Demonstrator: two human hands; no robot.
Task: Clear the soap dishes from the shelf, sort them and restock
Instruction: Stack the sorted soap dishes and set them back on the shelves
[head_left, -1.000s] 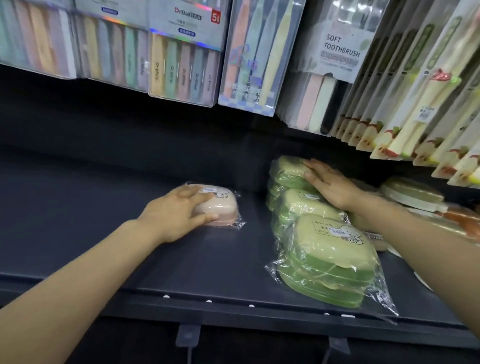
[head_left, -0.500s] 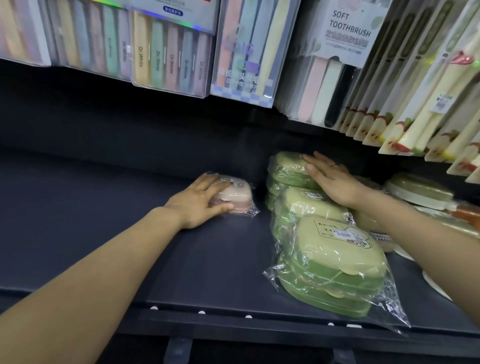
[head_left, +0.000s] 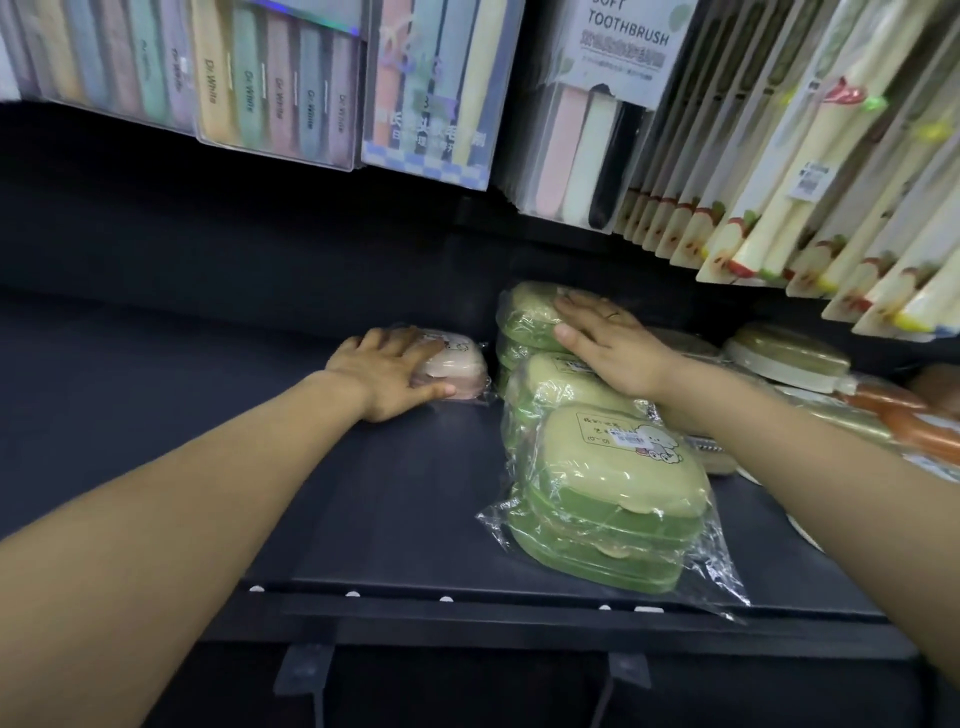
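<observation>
The left hand (head_left: 387, 371) lies over a pink soap dish (head_left: 457, 364) in its clear wrapper, fingers draped across the lid and thumb hooked along the near edge, so it grips the dish against the dark shelf (head_left: 208, 415). Over the last second the dish has travelled with that hand from mid-shelf toward the back and to the right; it now sits just beside the rear of the green row, its wrapper nearly touching it. The right hand (head_left: 605, 345) has not let go of its post: it rests flat, fingers straight and together, on top of the rearmost green soap dishes (head_left: 530, 317), pressing them steady. In front of it the green row runs to the shelf's lip, ending in a wrapped front stack (head_left: 613, 499) that leans forward.

Judging from this, the restocking phase is under way: the greens already form a column, and the pink dish is being started as a neighbouring column at the back. More dishes, olive-lidded (head_left: 789, 358) and orange (head_left: 893, 410), lie loosely to the right, apparently still to be sorted. Toothbrush packs (head_left: 613, 119) hang above, close over the working space.
</observation>
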